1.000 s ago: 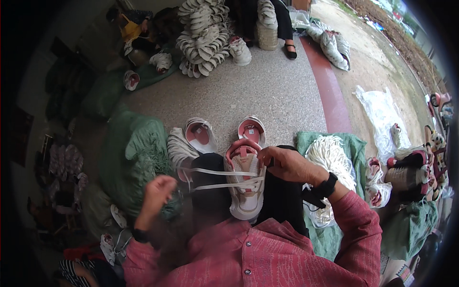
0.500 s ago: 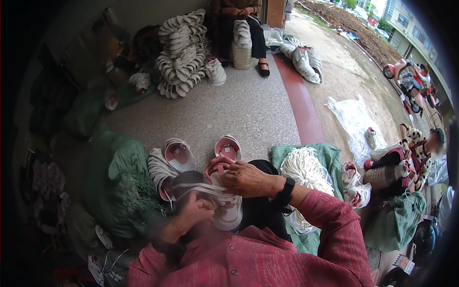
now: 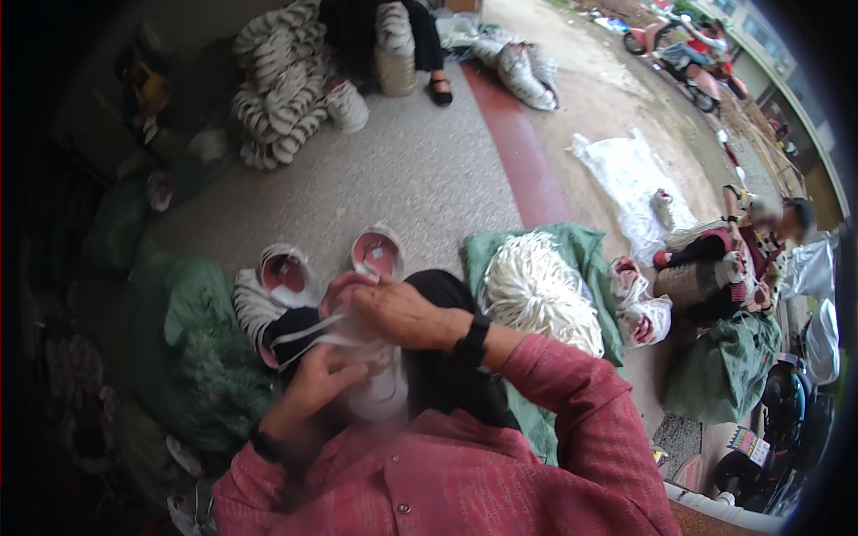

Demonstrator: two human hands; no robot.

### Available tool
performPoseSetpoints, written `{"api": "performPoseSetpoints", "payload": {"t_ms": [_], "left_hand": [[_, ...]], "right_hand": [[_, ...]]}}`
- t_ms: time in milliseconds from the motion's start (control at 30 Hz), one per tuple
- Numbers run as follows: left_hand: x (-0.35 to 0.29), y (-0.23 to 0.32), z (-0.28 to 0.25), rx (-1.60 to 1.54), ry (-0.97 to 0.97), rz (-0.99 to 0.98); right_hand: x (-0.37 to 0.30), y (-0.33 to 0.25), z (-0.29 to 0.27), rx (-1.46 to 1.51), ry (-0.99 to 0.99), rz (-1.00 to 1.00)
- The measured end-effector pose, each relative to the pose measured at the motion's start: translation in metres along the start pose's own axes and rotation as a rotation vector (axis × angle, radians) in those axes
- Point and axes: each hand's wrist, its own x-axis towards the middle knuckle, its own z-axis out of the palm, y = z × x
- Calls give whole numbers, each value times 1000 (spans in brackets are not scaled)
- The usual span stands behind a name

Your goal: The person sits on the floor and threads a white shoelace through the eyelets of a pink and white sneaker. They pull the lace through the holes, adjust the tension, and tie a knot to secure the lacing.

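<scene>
A white shoe (image 3: 380,393) with a pinkish lining rests on my lap, toe toward me. My right hand (image 3: 407,313) is closed over its upper part, gripping a flat white shoelace (image 3: 299,338) near the tongue. The lace's loose lengths trail left from the shoe and hang over my dark trouser leg. Low on the shoe's left side is my left hand (image 3: 322,382), its fingers bent and drawn together at the lacing. Blur and the fingers themselves hide what that hand pinches.
Nested white shoes (image 3: 255,308) and another shoe (image 3: 377,253) stand beyond my knees. A bundle of white laces (image 3: 541,286) lies on a green sack (image 3: 487,237) at right. Another green sack (image 3: 201,348) is at left. A co-worker (image 3: 755,241) sits at far right; stacked shoes (image 3: 281,85) stand ahead.
The view has shifted, so the scene sits farther left and higher. My left hand has moved closer to the shoe and my right hand; the lace between them hangs slacker.
</scene>
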Motion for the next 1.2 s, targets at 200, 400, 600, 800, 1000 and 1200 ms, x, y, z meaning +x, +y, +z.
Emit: {"api": "performPoseSetpoints", "payload": {"t_ms": [200,400,600,800,1000,1200], "left_hand": [[1,13,11,-132,-7,-16],[-17,-6,-71,-627,250,163],[-74,-31,-175,-721,650,442],[-117,-71,-205,-785,683,539],[-115,-70,-199,-1006,676,509],[-128,-50,-202,-1063,555,581]], "right_hand": [[16,7,26,110,200,-100],[8,-14,10,1247,153,59],[-27,-34,-50,1390,190,266],[-14,-24,-44,1386,246,419],[28,-5,-19,759,201,291],[54,14,15,401,256,217]]}}
